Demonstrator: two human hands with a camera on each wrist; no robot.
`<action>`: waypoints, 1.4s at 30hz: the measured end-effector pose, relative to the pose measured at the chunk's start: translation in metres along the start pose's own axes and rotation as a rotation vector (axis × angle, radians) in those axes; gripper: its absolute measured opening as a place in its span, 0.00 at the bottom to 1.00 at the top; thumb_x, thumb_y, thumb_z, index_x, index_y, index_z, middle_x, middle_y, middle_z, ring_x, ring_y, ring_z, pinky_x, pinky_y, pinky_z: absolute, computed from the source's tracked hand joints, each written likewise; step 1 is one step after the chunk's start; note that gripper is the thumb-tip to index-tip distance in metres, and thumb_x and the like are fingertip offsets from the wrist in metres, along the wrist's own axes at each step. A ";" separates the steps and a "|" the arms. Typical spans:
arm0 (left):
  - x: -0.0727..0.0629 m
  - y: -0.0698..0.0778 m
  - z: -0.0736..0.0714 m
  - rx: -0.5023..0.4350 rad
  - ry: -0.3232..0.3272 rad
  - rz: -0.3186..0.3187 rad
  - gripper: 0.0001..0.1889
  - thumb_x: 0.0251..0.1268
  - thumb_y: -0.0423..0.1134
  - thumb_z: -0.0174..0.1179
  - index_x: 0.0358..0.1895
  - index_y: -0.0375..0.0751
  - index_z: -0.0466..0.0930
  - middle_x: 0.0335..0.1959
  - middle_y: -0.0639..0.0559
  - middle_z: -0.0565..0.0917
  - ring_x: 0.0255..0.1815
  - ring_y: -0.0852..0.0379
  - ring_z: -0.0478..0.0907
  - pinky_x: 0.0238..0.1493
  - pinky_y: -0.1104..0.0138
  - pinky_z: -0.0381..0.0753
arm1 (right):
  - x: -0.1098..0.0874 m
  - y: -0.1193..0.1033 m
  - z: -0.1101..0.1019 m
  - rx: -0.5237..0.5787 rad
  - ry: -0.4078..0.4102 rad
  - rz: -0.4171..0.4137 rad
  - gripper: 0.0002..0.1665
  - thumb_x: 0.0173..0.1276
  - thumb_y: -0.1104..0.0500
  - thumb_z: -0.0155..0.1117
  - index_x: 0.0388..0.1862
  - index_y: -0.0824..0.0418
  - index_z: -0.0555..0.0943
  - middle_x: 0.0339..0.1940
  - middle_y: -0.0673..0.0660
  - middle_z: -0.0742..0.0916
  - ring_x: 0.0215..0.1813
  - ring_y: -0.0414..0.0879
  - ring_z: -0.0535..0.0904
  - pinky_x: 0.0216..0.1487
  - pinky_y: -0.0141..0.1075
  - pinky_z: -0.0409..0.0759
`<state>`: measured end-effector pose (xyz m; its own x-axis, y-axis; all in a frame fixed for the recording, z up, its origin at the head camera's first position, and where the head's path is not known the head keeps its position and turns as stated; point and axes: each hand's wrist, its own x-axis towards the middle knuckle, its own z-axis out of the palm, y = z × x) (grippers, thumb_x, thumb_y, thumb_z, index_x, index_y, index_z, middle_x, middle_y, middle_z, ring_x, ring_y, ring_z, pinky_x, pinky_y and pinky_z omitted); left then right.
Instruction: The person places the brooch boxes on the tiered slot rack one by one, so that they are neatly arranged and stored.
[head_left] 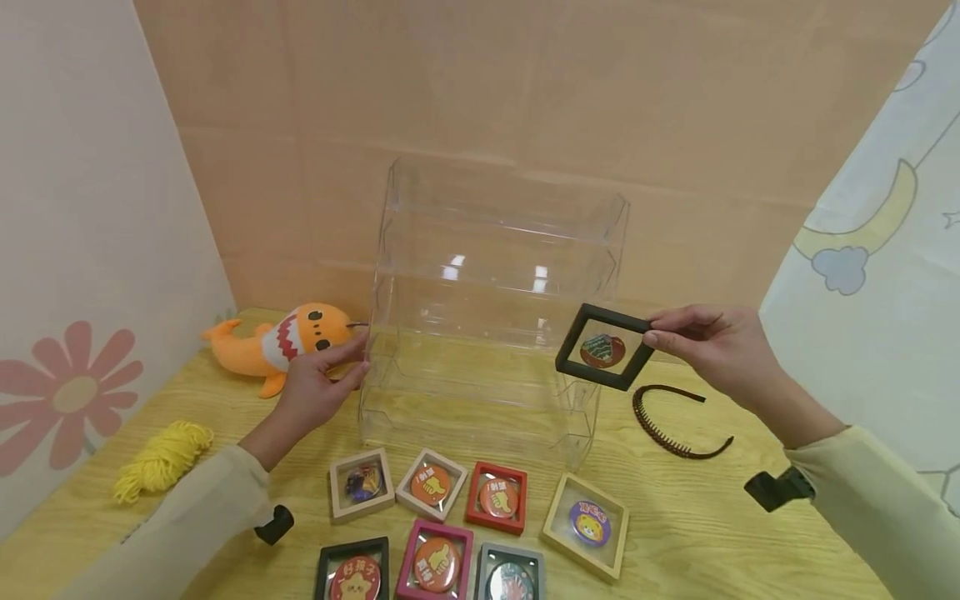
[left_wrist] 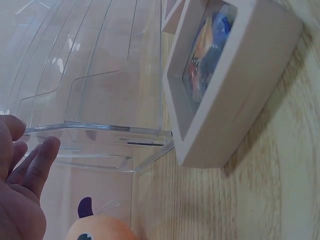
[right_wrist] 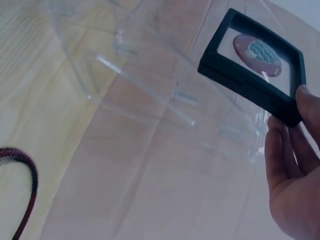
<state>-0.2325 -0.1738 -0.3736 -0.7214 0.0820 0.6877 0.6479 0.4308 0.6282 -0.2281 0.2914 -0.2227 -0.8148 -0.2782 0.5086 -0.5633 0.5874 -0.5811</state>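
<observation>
My right hand [head_left: 716, 342] pinches a corner of a black square display frame [head_left: 567, 343], holding it up before the lower right of a clear acrylic rack [head_left: 495, 223]. Inside the frame's clear window is a red and green oval piece [right_wrist: 257, 55]. The tiered rack stands on the table. At the rack's left side is my left hand [head_left: 311, 396], its fingertips right at the panel's edge and its fingers extended, spread apart. Near that hand, a beige frame [left_wrist: 260, 75] with a blue and orange piece inside lies on the table.
An orange plush shark [head_left: 251, 354] lies left of the rack, with a yellow yarn bundle [head_left: 165, 458] nearer the front. Several framed badges, including red [head_left: 477, 500], magenta [head_left: 405, 571] and tan [head_left: 551, 508] ones, lie in front. A dark headband [head_left: 663, 442] lies at right.
</observation>
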 end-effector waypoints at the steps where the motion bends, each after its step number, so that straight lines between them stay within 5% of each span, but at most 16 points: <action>1: 0.000 0.000 0.000 0.005 0.001 -0.002 0.23 0.57 0.23 0.63 0.58 0.32 0.75 0.47 0.39 0.82 0.41 0.47 0.82 0.25 0.72 0.82 | 0.005 -0.004 0.005 -0.010 0.000 0.000 0.05 0.57 0.67 0.71 0.32 0.68 0.86 0.36 0.50 0.87 0.34 0.37 0.83 0.30 0.24 0.80; 8: -0.001 0.004 0.000 -0.009 0.017 0.000 0.23 0.57 0.23 0.63 0.58 0.32 0.76 0.48 0.39 0.81 0.41 0.45 0.82 0.26 0.73 0.82 | 0.040 -0.023 0.035 -0.010 -0.012 -0.005 0.09 0.58 0.61 0.72 0.34 0.66 0.86 0.35 0.57 0.87 0.31 0.39 0.82 0.27 0.25 0.78; 18: -0.003 0.009 0.007 -0.046 0.038 0.013 0.22 0.53 0.17 0.62 0.54 0.24 0.75 0.44 0.32 0.81 0.39 0.37 0.81 0.25 0.75 0.81 | 0.072 -0.035 0.073 0.055 0.034 0.002 0.11 0.58 0.59 0.73 0.33 0.66 0.86 0.33 0.57 0.87 0.31 0.41 0.81 0.27 0.27 0.77; 24: -0.002 0.011 0.007 -0.051 0.029 -0.003 0.22 0.55 0.19 0.63 0.56 0.27 0.75 0.45 0.35 0.81 0.40 0.41 0.81 0.27 0.74 0.81 | 0.089 -0.043 0.094 0.076 0.030 -0.007 0.10 0.57 0.60 0.73 0.33 0.66 0.86 0.33 0.57 0.87 0.32 0.42 0.83 0.30 0.27 0.80; 32: -0.001 0.009 0.009 -0.049 0.021 0.037 0.22 0.56 0.22 0.64 0.57 0.31 0.76 0.46 0.38 0.82 0.41 0.42 0.82 0.30 0.72 0.82 | 0.096 -0.050 0.117 0.054 -0.027 0.032 0.08 0.57 0.60 0.73 0.33 0.64 0.86 0.34 0.55 0.87 0.34 0.45 0.83 0.32 0.31 0.82; 42: -0.002 0.008 0.007 -0.033 0.032 0.014 0.23 0.54 0.22 0.65 0.57 0.31 0.77 0.46 0.39 0.82 0.42 0.45 0.81 0.29 0.74 0.81 | 0.102 -0.064 0.133 -0.041 -0.112 -0.036 0.06 0.59 0.59 0.72 0.31 0.61 0.86 0.31 0.52 0.87 0.33 0.43 0.82 0.34 0.36 0.82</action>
<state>-0.2274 -0.1645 -0.3720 -0.7043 0.0584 0.7075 0.6659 0.3997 0.6299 -0.2936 0.1242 -0.2184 -0.8059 -0.3810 0.4532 -0.5879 0.6059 -0.5360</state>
